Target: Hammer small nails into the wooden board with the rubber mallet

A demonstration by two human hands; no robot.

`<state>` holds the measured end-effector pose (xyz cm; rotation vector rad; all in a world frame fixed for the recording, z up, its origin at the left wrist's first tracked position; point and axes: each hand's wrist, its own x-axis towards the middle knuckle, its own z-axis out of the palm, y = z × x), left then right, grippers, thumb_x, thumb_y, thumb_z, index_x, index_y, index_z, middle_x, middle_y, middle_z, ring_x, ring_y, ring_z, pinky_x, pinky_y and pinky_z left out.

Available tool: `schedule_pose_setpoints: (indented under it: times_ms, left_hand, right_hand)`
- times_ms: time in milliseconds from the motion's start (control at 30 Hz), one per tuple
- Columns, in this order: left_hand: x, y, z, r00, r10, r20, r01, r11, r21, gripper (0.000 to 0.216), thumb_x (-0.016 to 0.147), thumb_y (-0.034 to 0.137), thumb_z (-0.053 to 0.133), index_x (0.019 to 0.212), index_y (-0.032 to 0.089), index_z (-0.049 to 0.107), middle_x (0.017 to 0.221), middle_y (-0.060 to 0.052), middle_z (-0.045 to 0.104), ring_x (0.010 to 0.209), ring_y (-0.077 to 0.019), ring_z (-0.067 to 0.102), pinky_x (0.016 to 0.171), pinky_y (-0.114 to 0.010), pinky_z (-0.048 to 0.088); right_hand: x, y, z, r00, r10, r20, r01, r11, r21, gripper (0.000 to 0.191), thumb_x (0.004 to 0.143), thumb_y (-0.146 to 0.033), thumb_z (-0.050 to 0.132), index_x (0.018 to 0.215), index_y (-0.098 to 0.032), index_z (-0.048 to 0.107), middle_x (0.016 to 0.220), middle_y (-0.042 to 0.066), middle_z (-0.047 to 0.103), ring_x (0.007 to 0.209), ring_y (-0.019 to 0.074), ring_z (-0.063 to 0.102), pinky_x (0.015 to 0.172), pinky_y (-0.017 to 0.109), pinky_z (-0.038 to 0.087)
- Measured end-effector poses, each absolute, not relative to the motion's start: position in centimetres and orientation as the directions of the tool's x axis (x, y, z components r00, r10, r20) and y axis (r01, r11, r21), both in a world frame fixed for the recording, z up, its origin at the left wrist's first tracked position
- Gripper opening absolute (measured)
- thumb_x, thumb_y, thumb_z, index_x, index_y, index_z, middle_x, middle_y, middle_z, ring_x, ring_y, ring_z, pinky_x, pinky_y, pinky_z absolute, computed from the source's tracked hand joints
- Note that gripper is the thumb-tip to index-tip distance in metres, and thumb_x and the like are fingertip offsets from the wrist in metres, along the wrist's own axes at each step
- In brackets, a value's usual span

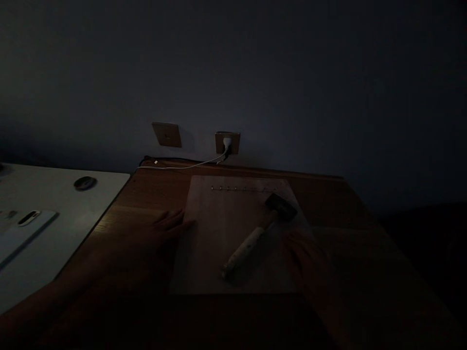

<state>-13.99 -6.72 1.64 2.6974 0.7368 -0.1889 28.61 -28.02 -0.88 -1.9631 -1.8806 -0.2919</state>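
Note:
The light is dim, so fine detail is lost. A hammer (pixel 243 250) with a dark head and a pale wrapped handle lies slantwise on a light wooden board (pixel 204 243). Along the board's far edge runs a row of several small nails (pixel 228 188), some standing upright; the ones to the right are hard to make out. My left hand (pixel 170 227) rests at the board's left edge, fingers apart, thumb reaching onto it. On the right edge lies my right hand (pixel 304 255), its fingers stretched out beside the hammer. Neither hand touches the hammer.
Beneath the board is a brown wooden table (pixel 335 194) against a wall. A white plug (pixel 226 142) with a cable sits in a wall socket. At left, a white surface (pixel 105 187) bears a round dark object (pixel 85 183) and a pale flat case (pixel 32 228).

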Motion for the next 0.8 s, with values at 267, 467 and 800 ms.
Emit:
schedule_pose_setpoints:
  times_ms: [267,467,800]
  left_hand:
    - [-1.5,-10.8,0.1,0.947,0.314,-0.073,0.322,-0.924,0.205,0.119,0.082,0.068,0.077,0.172,0.026,0.011,0.175,-0.026,0.015,0.161,-0.0491,0.016,0.127,-0.07,0.018]
    - [8.0,-12.6,1.1,0.957,0.289,0.007,0.285,-0.947,0.151,0.105,0.086,0.076,0.068,0.167,0.02,0.031,0.17,-0.036,0.021,0.157,-0.0564,0.022,0.116,-0.086,0.016]
    - [10.2,-11.6,0.4,0.987,0.147,0.059,0.136,-0.977,0.167,0.103,0.09,0.079,0.06,0.166,0.016,0.033,0.173,-0.029,0.022,0.16,-0.0499,0.02,0.118,-0.086,0.008]
  right_hand:
    - [37.5,-32.1,-1.3,0.388,0.842,0.373,0.921,-0.335,-0.2,0.05,0.101,-0.058,0.039,0.106,-0.023,0.074,0.117,0.019,0.079,0.1,0.0364,0.076,0.086,0.053,0.059]
    - [43.3,-33.8,0.5,0.589,0.759,0.277,0.808,-0.543,-0.231,0.049,0.095,-0.06,0.04,0.101,-0.023,0.072,0.107,0.023,0.079,0.092,0.0411,0.076,0.081,0.055,0.057]
    - [45.6,-34.7,1.8,0.66,0.738,0.141,0.728,-0.581,-0.364,0.031,0.093,-0.054,0.055,0.098,-0.03,0.072,0.107,0.022,0.078,0.097,0.0367,0.077,0.078,0.047,0.055]
